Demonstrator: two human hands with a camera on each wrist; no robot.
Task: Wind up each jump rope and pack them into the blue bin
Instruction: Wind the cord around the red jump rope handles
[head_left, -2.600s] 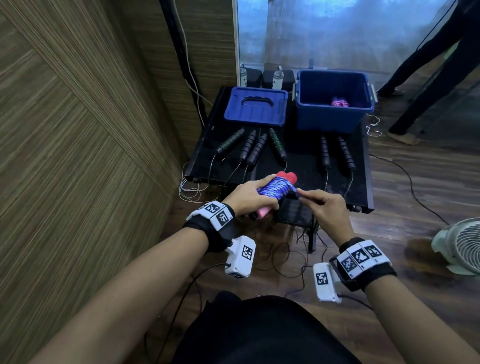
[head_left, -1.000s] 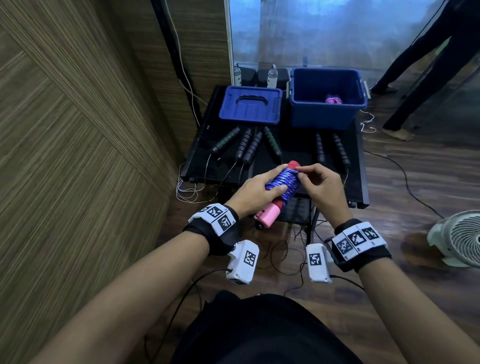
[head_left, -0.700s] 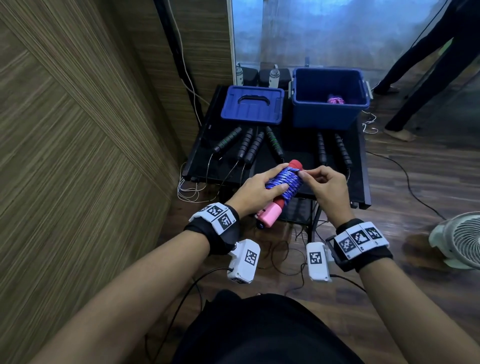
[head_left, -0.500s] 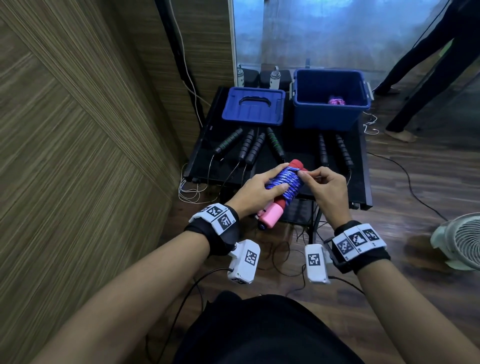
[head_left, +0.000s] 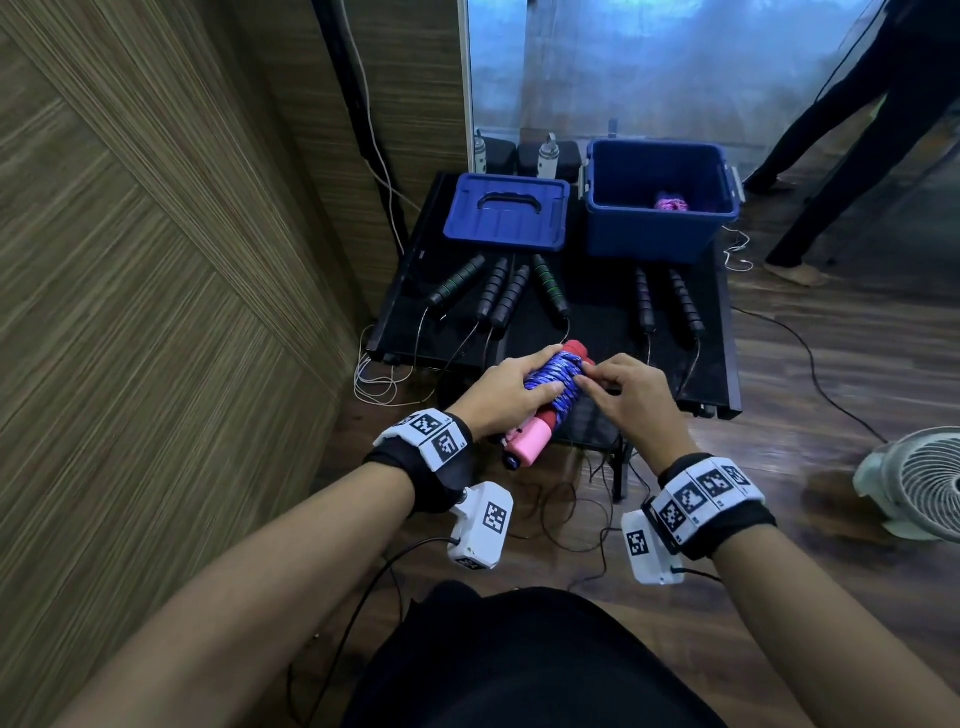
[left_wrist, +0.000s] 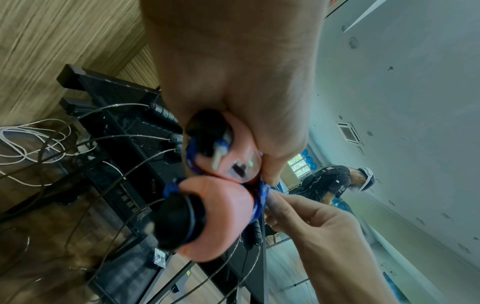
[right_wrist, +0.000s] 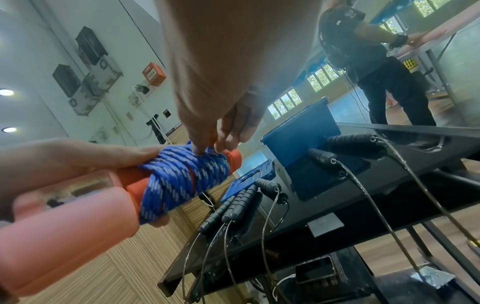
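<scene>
As we hold the wound jump rope (head_left: 550, 387) in the left hand (head_left: 501, 397), handles pointing away toward the blue bin (head_left: 660, 231), the right hand (head_left: 631, 395) pinches its blue cord at the far end, nearer the bin.

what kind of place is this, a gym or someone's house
Probably a gym or sports hall, not a house: wood-plank floor, jump ropes lined up on a black table, and a fire alarm box on the wall.
</scene>
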